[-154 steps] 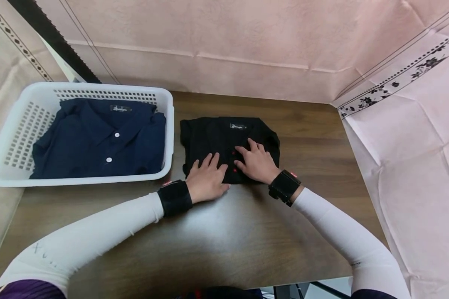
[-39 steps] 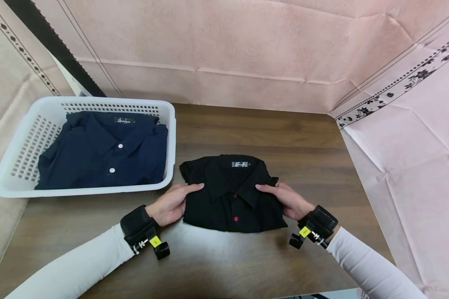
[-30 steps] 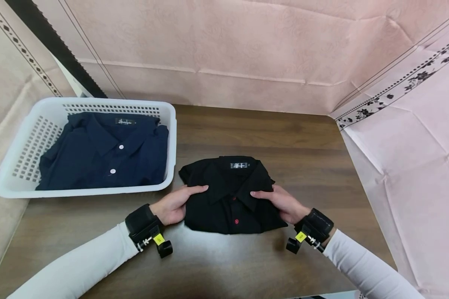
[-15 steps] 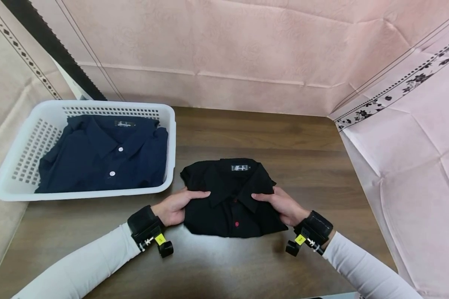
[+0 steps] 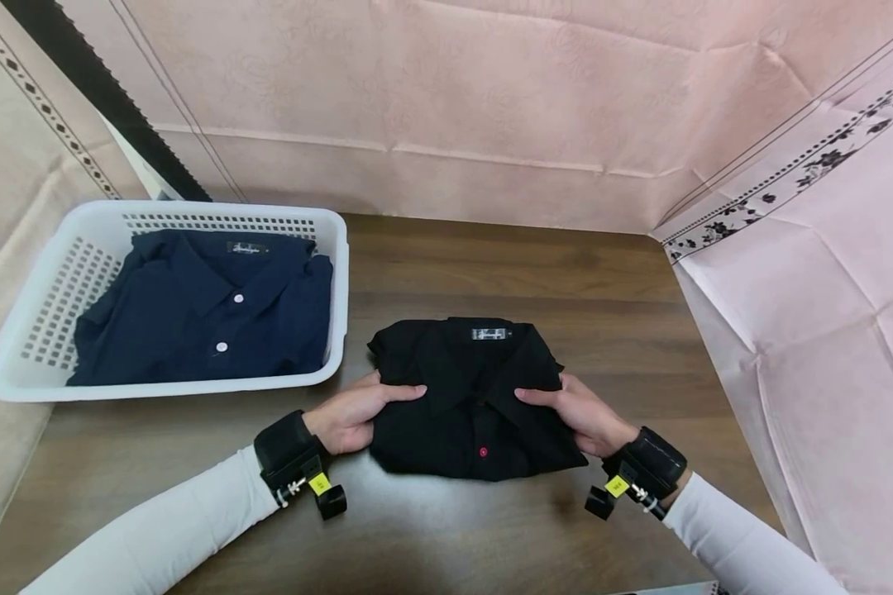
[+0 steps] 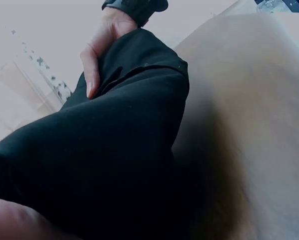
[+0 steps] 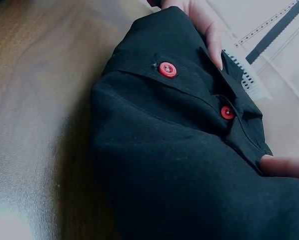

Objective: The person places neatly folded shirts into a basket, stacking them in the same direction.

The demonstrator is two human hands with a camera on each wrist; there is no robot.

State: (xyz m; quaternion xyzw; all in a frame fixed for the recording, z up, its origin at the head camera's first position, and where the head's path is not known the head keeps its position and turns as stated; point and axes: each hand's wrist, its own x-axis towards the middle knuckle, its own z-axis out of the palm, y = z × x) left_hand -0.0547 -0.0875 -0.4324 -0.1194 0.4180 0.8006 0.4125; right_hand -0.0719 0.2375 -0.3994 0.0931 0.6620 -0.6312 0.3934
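Observation:
A folded black shirt (image 5: 454, 430) with a collar, a neck label and red buttons (image 7: 168, 70) is held between my two hands, collar pointing away from me. My left hand (image 5: 353, 413) grips its left side, thumb on top and the other fingers hidden beneath. On the opposite side my right hand (image 5: 588, 413) grips it the same way, its thumb lying near the collar. In both wrist views the shirt bulges and sags a little between the hands, with a dark shadow on the table beside it.
To the left stands a white plastic basket (image 5: 335, 330) with perforated walls, holding a folded navy shirt (image 5: 186, 314) with white buttons. The wooden table (image 5: 506, 273) is bordered by a pink cloth (image 5: 417, 99) behind and pale cloth (image 5: 826, 347) at the right.
Five seconds ago both hands lay flat on the black shirt, farther back on the table. Since then they have gripped its sides and brought it nearer; lately it has shifted slightly right.

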